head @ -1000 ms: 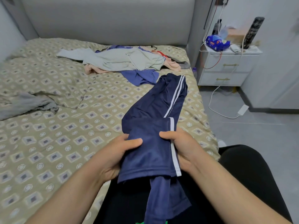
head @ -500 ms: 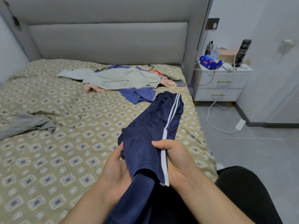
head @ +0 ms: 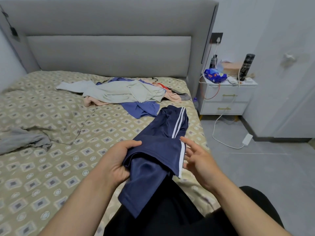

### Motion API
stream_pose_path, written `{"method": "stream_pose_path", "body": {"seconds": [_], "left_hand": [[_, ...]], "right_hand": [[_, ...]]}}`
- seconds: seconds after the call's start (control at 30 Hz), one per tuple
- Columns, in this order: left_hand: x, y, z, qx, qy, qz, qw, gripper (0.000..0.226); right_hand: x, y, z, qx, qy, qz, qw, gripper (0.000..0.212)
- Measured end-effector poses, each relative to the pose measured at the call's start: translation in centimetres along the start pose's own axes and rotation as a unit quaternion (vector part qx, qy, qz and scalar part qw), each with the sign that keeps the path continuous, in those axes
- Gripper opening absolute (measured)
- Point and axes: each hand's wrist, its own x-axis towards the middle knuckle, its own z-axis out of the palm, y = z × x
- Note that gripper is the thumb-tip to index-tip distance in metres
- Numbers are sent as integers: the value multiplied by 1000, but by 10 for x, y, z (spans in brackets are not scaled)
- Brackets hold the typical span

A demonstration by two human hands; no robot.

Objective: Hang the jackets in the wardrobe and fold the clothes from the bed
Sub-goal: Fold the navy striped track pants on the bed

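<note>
While the left hand (head: 114,160) grips the navy trousers (head: 158,143) at the bed's (head: 51,167) near right edge, right hand (head: 197,159) fingers spread free; the clothes heap (head: 122,92) near the headboard looks unfolded.

We see slick, faintly shiny track pants (head: 158,145) at six o'clock, a matt fabric headboard (head: 109,55) at twelve, a smooth white nightstand (head: 242,97) at two.
</note>
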Motion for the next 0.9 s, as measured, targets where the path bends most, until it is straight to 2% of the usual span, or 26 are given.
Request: {"method": "stream_pose_path", "body": {"seconds": [0.03, 0.1, 0.13, 0.17, 0.23, 0.3, 0.37, 0.43, 0.5, 0.57, 0.63, 0.67, 0.7, 0.73, 0.8, 0.83, 0.9], "left_hand": [[1, 3, 1, 2, -2, 7, 1000, 16], [4, 9, 6, 3, -19, 19, 1000, 12], [5, 11, 11, 7, -30, 14, 999, 17], [7, 13, 16, 18, -38, 10, 999, 22], [18, 21, 24, 24, -43, 28, 998, 30], [31, 34, 36, 20, -28, 74, 997, 41], [62, 48, 48, -9, -11, 102, 995, 39], [105, 53, 58, -72, -12, 99, 992, 40], [150, 50, 62, -129, -21, 89, 987, 36], [184, 42, 59, -139, -10, 75, 987, 31], [211, 29, 48, -104, 13, 70, 992, 39], [222, 20, 39, -33, 38, 75, 996, 42], [231, 10, 29, 88, 74, 83, 990, 43], [238, 0, 15, 247, 110, 91, 959, 41], [250, -19, -19, 537, 141, 88, 827, 30], [253, -27, -35, 629, 136, 68, 762, 30], [258, -37, -57, 744, 145, 39, 651, 42]], "right_hand": [[6, 9, -8, -105, -3, -35, 994, 69], [16, 22, -10, -316, 7, -80, 945, 71], [22, 25, -7, -381, 23, -80, 921, 73], [30, 31, -5, -387, 43, -79, 918, 64], [49, 31, 0, -302, 81, -70, 947, 32], [63, 25, 3, -200, 89, -22, 975, 20], [85, 26, -8, -123, 108, 7, 987, 14], [101, 28, -18, -85, 138, 41, 986, 22], [118, 33, -30, -99, 152, 62, 981, 30], [132, 42, -44, -110, 157, 91, 977, 28], [144, 49, -54, -123, 159, 106, 974, 19], [149, 51, -60, -124, 168, 109, 972, 17], [155, 56, -68, -118, 182, 113, 970, 17], [159, 59, -74, -106, 198, 125, 966, 16], [165, 69, -87, -96, 223, 154, 958, 18], [168, 76, -92, -98, 228, 167, 954, 19], [171, 86, -96, -97, 233, 177, 951, 23]]}}
